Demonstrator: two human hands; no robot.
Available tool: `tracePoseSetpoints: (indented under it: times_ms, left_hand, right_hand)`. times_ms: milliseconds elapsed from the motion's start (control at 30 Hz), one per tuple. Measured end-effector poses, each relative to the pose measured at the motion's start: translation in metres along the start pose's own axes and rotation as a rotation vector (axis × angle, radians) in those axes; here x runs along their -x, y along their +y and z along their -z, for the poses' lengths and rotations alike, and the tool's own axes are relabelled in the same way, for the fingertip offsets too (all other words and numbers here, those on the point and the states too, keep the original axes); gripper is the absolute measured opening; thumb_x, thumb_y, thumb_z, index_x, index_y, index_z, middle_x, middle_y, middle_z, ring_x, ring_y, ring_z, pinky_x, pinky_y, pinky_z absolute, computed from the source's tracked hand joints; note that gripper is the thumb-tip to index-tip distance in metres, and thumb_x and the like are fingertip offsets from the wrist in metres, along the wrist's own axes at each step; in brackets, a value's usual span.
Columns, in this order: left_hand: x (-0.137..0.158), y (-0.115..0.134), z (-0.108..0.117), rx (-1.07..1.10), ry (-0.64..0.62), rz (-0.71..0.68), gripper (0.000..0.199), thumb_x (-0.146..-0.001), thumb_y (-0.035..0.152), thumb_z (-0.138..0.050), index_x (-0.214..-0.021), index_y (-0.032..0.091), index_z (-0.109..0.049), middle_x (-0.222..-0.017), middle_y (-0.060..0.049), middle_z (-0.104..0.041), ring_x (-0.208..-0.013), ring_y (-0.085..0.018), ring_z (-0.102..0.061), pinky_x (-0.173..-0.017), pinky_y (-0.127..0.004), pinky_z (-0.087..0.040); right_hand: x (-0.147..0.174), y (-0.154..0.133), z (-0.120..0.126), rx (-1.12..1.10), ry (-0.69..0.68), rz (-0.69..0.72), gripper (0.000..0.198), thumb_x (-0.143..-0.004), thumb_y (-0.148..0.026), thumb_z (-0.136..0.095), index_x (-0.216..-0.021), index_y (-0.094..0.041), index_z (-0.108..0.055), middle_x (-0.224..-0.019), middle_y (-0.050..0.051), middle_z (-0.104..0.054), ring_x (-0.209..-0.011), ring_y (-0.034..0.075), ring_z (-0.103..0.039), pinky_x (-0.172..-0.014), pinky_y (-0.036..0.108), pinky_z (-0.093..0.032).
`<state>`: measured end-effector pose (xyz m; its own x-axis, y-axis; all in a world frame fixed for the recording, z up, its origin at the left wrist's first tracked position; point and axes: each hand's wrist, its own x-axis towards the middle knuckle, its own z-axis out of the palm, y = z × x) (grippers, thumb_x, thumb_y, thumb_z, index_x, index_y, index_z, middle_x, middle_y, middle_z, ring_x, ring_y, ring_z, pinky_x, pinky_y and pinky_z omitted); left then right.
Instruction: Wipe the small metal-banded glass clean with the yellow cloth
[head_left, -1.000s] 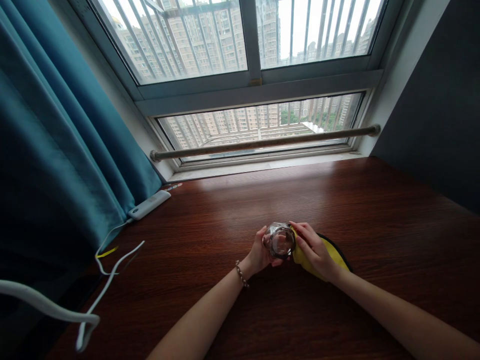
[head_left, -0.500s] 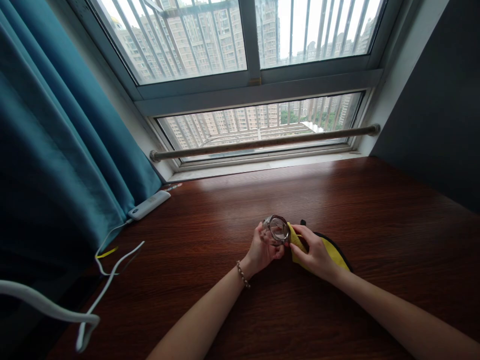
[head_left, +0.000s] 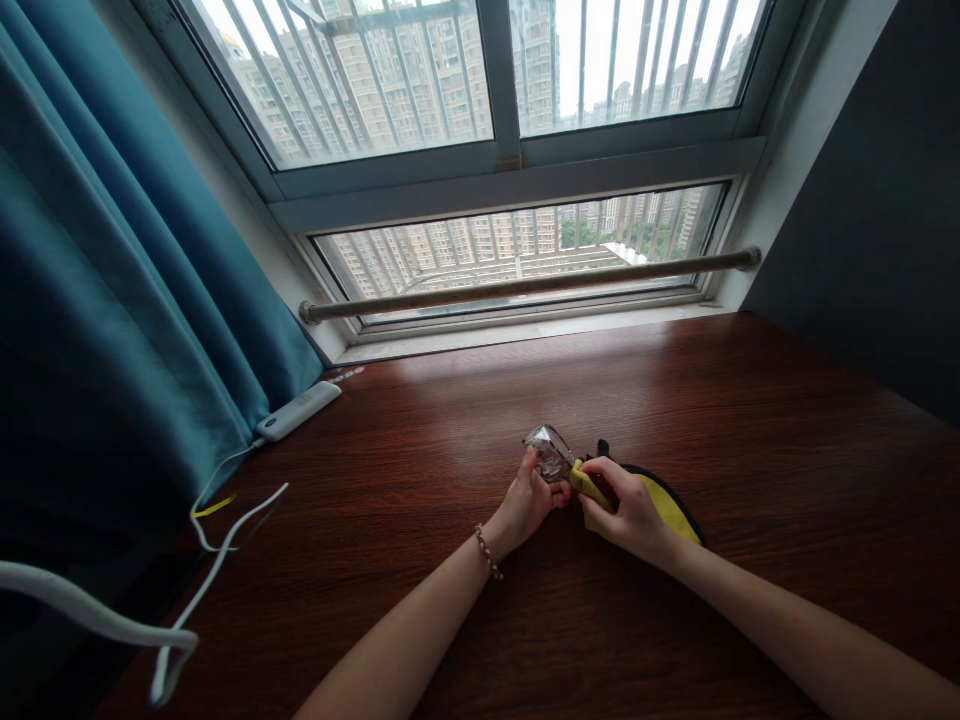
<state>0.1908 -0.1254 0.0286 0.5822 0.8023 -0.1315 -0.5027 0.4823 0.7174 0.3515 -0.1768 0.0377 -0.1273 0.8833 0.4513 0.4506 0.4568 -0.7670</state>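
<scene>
My left hand (head_left: 530,500) is closed around a small clear glass cup (head_left: 551,455), holding it tilted just above the tabletop. Its thin dark rim faces up and to the right. Close by on the right, my right hand (head_left: 622,505) pinches a folded end of a yellow cloth (head_left: 675,508) against or right beside the cup's rim; whether the cloth reaches inside I cannot tell. The cloth's black-edged remainder spreads out beneath and behind the right hand, partly hidden by it. A beaded bracelet (head_left: 489,552) circles my left wrist.
The brown wooden tabletop (head_left: 420,420) runs up to the window sill, with a metal rail (head_left: 525,288) across the window. At left, a white power strip (head_left: 300,408) lies by the blue curtain (head_left: 150,250). A white cable (head_left: 225,545) curves near the left edge.
The cup has turned in my left hand, so its rim shows more edge-on. The cloth's pinched end is now more bunched at the rim. My right hand has shifted slightly.
</scene>
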Motion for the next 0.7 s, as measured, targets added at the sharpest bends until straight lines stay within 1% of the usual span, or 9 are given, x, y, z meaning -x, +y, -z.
tracePoseSetpoints:
  times_ms: [67,167,333,400,467,567,633,700]
  left_hand:
    - [0.0001,-0.0001,-0.0001,-0.005,0.008,0.009,0.041,-0.080,0.052,-0.051,-0.101,0.018,-0.040,-0.093,-0.009,-0.058,-0.064,-0.014,-0.056,-0.058,-0.025,-0.039]
    - [0.0011,0.0005,-0.0001,-0.017,0.025,-0.007,0.037,-0.079,0.042,-0.057,-0.100,0.021,-0.035,-0.097,-0.007,-0.057,-0.070,-0.015,-0.059,-0.059,-0.025,-0.041]
    - [0.0025,0.0016,-0.0001,-0.036,0.036,-0.027,0.041,-0.077,0.030,-0.064,-0.096,0.025,-0.028,-0.104,-0.003,-0.055,-0.073,-0.015,-0.061,-0.057,-0.023,-0.042]
    - [0.0027,0.0014,-0.0005,-0.035,0.028,-0.019,0.043,-0.075,0.034,-0.065,-0.095,0.024,-0.029,-0.103,-0.004,-0.055,-0.074,-0.015,-0.061,-0.056,-0.023,-0.043]
    - [0.0029,0.0014,-0.0011,-0.028,0.015,-0.006,0.047,-0.072,0.044,-0.067,-0.097,0.022,-0.034,-0.100,-0.006,-0.056,-0.074,-0.016,-0.060,-0.055,-0.023,-0.043]
    - [0.0032,0.0029,-0.0014,-0.011,0.007,0.014,0.053,-0.070,0.057,-0.062,-0.100,0.017,-0.043,-0.096,-0.009,-0.057,-0.073,-0.016,-0.059,-0.053,-0.022,-0.042]
    - [0.0034,0.0049,-0.0009,-0.003,0.002,0.032,0.055,-0.072,0.062,-0.055,-0.101,0.015,-0.048,-0.091,-0.009,-0.058,-0.068,-0.015,-0.058,-0.051,-0.022,-0.041]
    - [0.0037,0.0070,0.0002,0.002,-0.009,0.054,0.059,-0.074,0.066,-0.048,-0.101,0.014,-0.052,-0.085,-0.008,-0.059,-0.061,-0.014,-0.056,-0.048,-0.022,-0.040]
  right_hand:
    - [0.0006,-0.0010,0.0007,-0.021,0.006,0.032,0.020,-0.080,-0.014,-0.054,-0.098,-0.021,-0.051,-0.085,0.003,-0.056,-0.073,0.018,-0.055,-0.066,0.028,-0.044]
    - [0.0017,-0.0017,0.0019,-0.043,0.031,0.089,0.019,-0.080,-0.012,-0.053,-0.097,-0.021,-0.052,-0.085,0.003,-0.056,-0.073,0.018,-0.055,-0.066,0.028,-0.043]
    - [0.0038,-0.0015,0.0019,-0.070,0.078,0.180,0.021,-0.081,-0.010,-0.052,-0.098,-0.020,-0.052,-0.090,0.005,-0.055,-0.082,0.019,-0.054,-0.072,0.031,-0.044]
    - [0.0047,-0.0022,0.0012,-0.082,0.092,0.219,0.023,-0.081,-0.008,-0.051,-0.101,-0.021,-0.052,-0.092,0.005,-0.055,-0.085,0.020,-0.055,-0.074,0.031,-0.044]
    - [0.0057,-0.0039,0.0006,-0.094,0.089,0.256,0.024,-0.082,-0.007,-0.051,-0.102,-0.022,-0.052,-0.093,0.005,-0.056,-0.086,0.019,-0.055,-0.074,0.031,-0.045]
    - [0.0069,-0.0077,0.0002,-0.114,0.060,0.313,0.026,-0.084,-0.006,-0.050,-0.103,-0.023,-0.053,-0.093,0.005,-0.057,-0.086,0.020,-0.056,-0.075,0.033,-0.047]
    - [0.0075,-0.0096,0.0001,-0.106,0.080,0.306,0.025,-0.084,-0.007,-0.049,-0.102,-0.023,-0.054,-0.092,0.005,-0.058,-0.086,0.020,-0.056,-0.076,0.034,-0.047]
    - [0.0076,-0.0099,0.0002,-0.085,0.139,0.251,0.021,-0.085,-0.010,-0.050,-0.100,-0.023,-0.054,-0.090,0.005,-0.058,-0.085,0.020,-0.056,-0.074,0.034,-0.047]
